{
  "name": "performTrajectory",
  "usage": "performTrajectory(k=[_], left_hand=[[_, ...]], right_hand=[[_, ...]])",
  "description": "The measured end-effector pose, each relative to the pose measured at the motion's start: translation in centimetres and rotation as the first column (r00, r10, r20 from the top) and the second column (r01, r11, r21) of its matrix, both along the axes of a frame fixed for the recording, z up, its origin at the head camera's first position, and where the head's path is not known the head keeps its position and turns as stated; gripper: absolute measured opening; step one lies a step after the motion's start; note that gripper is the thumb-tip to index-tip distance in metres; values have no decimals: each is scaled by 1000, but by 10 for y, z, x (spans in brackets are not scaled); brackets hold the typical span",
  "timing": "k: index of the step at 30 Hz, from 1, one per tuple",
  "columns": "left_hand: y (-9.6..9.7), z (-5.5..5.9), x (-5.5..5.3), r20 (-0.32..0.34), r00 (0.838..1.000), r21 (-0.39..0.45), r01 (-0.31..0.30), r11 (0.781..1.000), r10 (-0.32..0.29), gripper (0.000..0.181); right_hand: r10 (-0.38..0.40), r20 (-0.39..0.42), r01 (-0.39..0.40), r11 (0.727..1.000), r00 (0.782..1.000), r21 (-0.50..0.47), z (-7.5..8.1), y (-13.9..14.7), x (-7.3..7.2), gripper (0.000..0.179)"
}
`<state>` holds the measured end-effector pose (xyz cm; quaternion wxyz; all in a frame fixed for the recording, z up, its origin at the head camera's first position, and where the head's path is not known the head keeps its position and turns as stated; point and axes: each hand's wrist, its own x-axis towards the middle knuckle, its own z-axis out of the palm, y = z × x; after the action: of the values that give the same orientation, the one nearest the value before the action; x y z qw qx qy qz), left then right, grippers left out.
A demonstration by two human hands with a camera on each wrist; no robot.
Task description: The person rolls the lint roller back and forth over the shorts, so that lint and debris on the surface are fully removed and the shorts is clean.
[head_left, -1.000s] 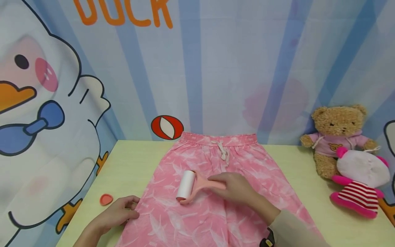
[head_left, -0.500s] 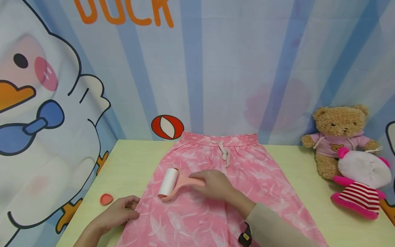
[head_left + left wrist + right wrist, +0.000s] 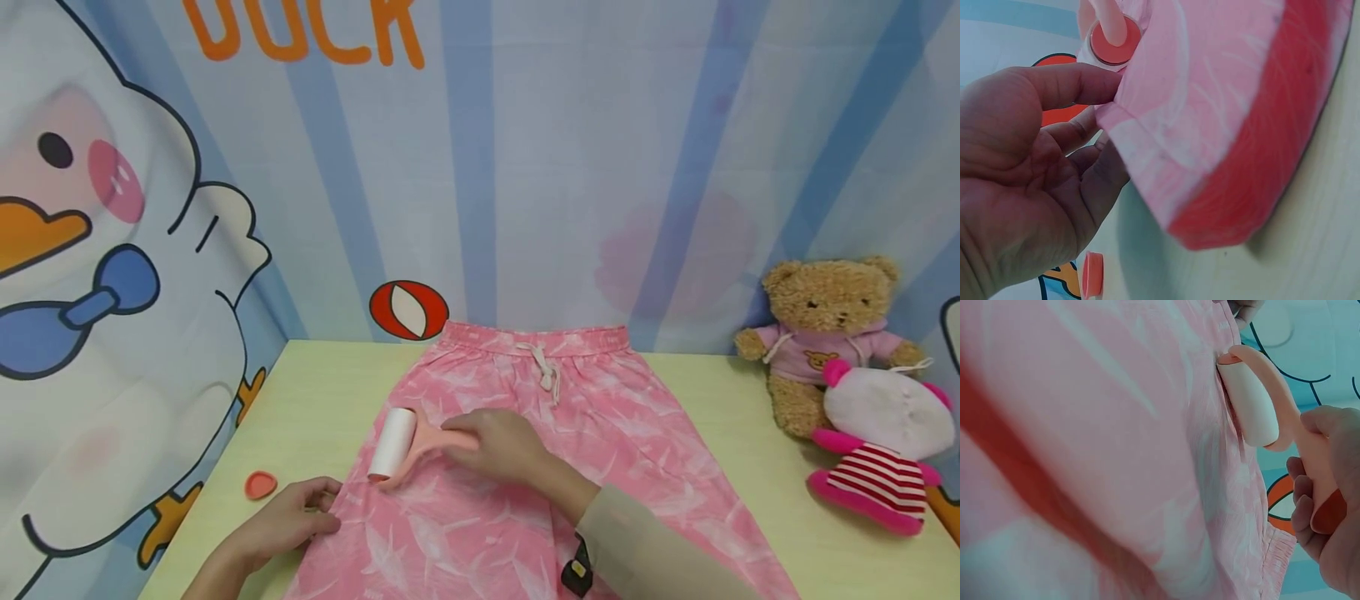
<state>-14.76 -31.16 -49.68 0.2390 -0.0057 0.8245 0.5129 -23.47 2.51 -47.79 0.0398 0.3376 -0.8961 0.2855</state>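
A pair of pink shorts or a skirt (image 3: 465, 533) with a white leaf print lies spread on the table, its drawstring waistband toward the wall. My right hand (image 3: 498, 446) grips the peach handle of a lint roller (image 3: 393, 443); fingers and thumb wrap the handle in the right wrist view. The white roll lies on the cloth near the garment's left edge. At that same edge, lower down, my left hand (image 3: 288, 521) pinches the cloth between thumb and fingers, as the left wrist view shows (image 3: 1054, 144).
A small orange-red ring-shaped cap (image 3: 260, 485) lies on the pale yellow table (image 3: 330, 392) left of the garment. At the right sit a brown teddy bear (image 3: 828, 300) and a pink-and-white plush toy (image 3: 877, 450). A duck-print curtain (image 3: 547, 167) hangs behind.
My right hand has moved left with the lint roller, across the cloth to near its left edge. The left hand stays where it was.
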Motion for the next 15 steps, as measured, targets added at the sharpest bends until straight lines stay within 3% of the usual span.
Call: performTrajectory(k=[8, 15], left_hand=[[-1, -1, 1, -13, 1000, 0, 5, 1000, -5, 38], [0, 0, 1, 1, 1000, 9, 7, 1000, -7, 37]], right_hand=[[-39, 64, 45, 995, 997, -84, 7, 6, -13, 31], [-110, 87, 117, 990, 990, -82, 9, 17, -32, 37]])
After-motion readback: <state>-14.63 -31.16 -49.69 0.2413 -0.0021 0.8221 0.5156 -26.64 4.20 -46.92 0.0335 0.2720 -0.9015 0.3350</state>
